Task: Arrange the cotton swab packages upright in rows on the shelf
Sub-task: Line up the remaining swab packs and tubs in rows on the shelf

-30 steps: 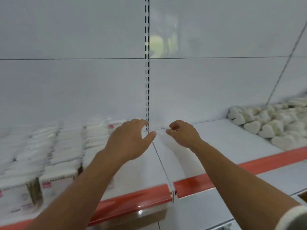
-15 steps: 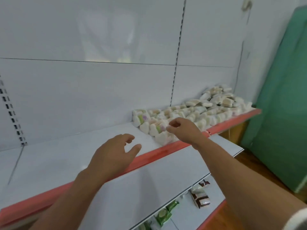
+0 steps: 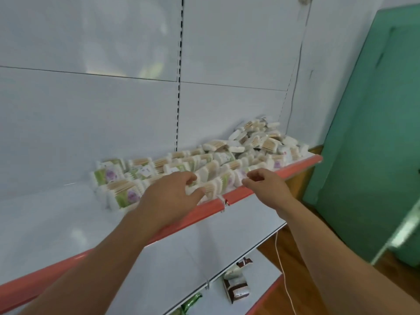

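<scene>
Head view: cotton swab packages (image 3: 227, 160) are sitting on the white shelf (image 3: 45, 214), bunched toward its right end. On the left of the bunch they are standing more or less upright in rough rows – green-and-purple labels facing front – while further right & back they are lying in a loose heap against the back panel (image 3: 91, 114). The left hand (image 3: 172, 196) is reaching in over the red front strip (image 3: 295, 165) & is grasping a pkg in the front row: its fingers (image 3: 188, 178) are curling over the top and the thumb is pressing against the near face. The right hand (image 3: 266, 187) is hovering just beside the front-row pkgs to the right, its fingers (image 3: 256, 176) bending loosely w/ a gap btwn thumb & forefinger – nothing in them. Both forearms are stretching in from the bottom edge. Below, a lower shelf (image 3: 181, 258) is jutting out; under it brown-and-white packets (image 3: 236, 289) & green packets (image 3: 191, 301) are lying on another level. A white cord (image 3: 284, 271) is hanging down over the wooden floor (image 3: 286, 244), and a green panel (image 3: 375, 155) is standing at the right.
</scene>
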A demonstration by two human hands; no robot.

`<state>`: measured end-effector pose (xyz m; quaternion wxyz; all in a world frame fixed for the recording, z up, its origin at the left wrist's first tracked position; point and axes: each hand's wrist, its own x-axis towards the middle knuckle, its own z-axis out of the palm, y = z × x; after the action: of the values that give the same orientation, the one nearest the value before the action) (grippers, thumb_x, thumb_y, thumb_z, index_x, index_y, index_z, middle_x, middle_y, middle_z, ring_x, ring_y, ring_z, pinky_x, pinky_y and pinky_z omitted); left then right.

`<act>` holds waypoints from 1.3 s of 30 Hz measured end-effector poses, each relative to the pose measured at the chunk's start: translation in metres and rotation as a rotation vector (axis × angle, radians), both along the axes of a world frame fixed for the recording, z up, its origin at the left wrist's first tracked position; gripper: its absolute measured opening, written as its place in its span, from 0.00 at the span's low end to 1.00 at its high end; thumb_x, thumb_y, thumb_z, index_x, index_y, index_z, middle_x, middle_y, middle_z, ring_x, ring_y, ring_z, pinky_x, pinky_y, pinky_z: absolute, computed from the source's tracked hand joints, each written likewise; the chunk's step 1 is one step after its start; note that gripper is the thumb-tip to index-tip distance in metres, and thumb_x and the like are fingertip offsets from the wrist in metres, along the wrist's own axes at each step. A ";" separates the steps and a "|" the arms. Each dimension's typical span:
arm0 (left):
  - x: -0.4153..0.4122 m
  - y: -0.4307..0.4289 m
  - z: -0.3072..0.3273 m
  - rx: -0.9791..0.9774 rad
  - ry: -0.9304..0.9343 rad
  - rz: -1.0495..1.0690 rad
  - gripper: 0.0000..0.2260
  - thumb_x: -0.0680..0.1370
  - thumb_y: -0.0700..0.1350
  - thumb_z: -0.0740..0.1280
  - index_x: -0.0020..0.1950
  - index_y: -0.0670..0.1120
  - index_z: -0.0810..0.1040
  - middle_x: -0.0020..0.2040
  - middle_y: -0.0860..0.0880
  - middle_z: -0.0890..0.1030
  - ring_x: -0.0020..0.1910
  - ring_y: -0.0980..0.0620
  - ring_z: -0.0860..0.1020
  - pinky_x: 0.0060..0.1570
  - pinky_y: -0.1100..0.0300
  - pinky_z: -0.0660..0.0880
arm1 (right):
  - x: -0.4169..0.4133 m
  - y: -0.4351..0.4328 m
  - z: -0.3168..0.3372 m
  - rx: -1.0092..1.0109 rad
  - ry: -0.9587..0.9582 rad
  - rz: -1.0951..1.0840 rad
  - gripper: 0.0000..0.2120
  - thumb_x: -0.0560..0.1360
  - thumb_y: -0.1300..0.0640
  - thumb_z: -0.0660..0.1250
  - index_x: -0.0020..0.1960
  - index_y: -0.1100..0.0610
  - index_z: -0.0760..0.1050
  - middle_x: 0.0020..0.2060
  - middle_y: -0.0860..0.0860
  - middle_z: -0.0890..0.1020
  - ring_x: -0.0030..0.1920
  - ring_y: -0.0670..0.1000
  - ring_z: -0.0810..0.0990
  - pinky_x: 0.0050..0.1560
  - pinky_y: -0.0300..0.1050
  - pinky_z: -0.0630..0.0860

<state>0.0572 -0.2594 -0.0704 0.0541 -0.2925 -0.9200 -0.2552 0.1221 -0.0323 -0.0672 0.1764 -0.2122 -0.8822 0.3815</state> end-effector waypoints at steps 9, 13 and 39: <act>-0.096 0.140 0.015 -0.033 -0.022 0.003 0.24 0.79 0.64 0.60 0.72 0.56 0.71 0.70 0.57 0.74 0.67 0.55 0.73 0.65 0.55 0.71 | -0.103 0.149 0.025 0.136 -0.042 -0.030 0.17 0.77 0.50 0.68 0.64 0.53 0.74 0.57 0.47 0.78 0.57 0.49 0.76 0.55 0.42 0.71; -0.125 0.176 0.017 -0.105 -0.008 0.041 0.25 0.79 0.66 0.59 0.73 0.57 0.70 0.71 0.56 0.73 0.68 0.54 0.73 0.62 0.56 0.71 | -0.150 0.189 0.026 0.183 -0.042 0.008 0.18 0.75 0.53 0.70 0.64 0.54 0.74 0.58 0.48 0.79 0.58 0.50 0.77 0.54 0.43 0.72; -0.165 0.284 0.021 0.891 -0.475 0.468 0.13 0.79 0.55 0.67 0.62 0.52 0.80 0.57 0.53 0.84 0.55 0.56 0.83 0.61 0.57 0.77 | -0.268 0.262 0.002 0.449 0.570 0.716 0.15 0.75 0.52 0.71 0.61 0.51 0.81 0.58 0.46 0.83 0.48 0.48 0.84 0.49 0.44 0.79</act>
<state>-0.1077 0.0247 -0.0489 0.0189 0.0363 -0.7503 -0.6598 -0.1462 0.2292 -0.0650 0.3098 0.2590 -0.8766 0.2617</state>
